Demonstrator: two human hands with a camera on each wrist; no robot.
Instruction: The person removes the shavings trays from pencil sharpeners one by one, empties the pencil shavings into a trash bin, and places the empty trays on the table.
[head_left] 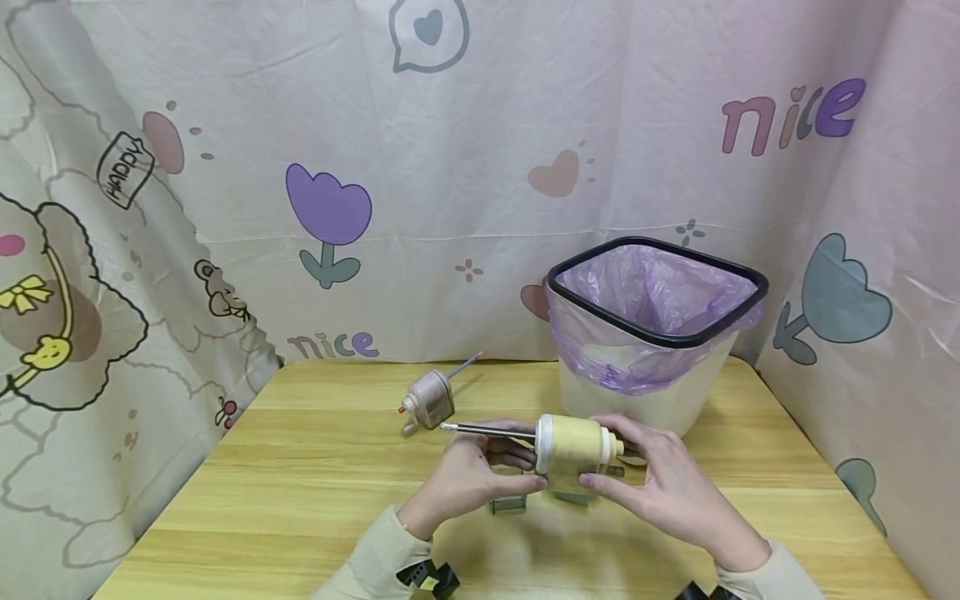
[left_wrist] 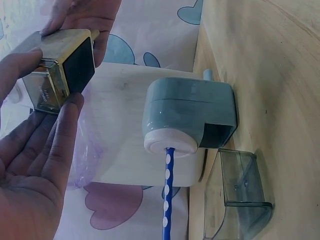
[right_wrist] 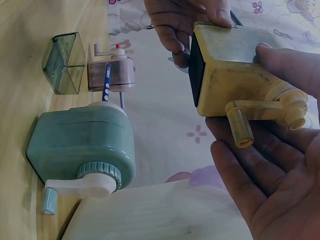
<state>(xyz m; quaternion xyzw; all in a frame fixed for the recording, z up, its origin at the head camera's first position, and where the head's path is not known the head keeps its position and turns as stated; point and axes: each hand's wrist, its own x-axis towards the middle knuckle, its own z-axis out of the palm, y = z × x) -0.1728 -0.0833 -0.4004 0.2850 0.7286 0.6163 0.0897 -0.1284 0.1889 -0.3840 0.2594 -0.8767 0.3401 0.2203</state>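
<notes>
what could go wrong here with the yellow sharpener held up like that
The yellow sharpener is held off the table between both hands, and its bottom slot looks open; the clear shavings drawer lies apart on the table. Any shavings left inside could fall onto the wooden table rather than into the lined bin. The pencil sticking out of it might also slip or snap if bumped.
</notes>
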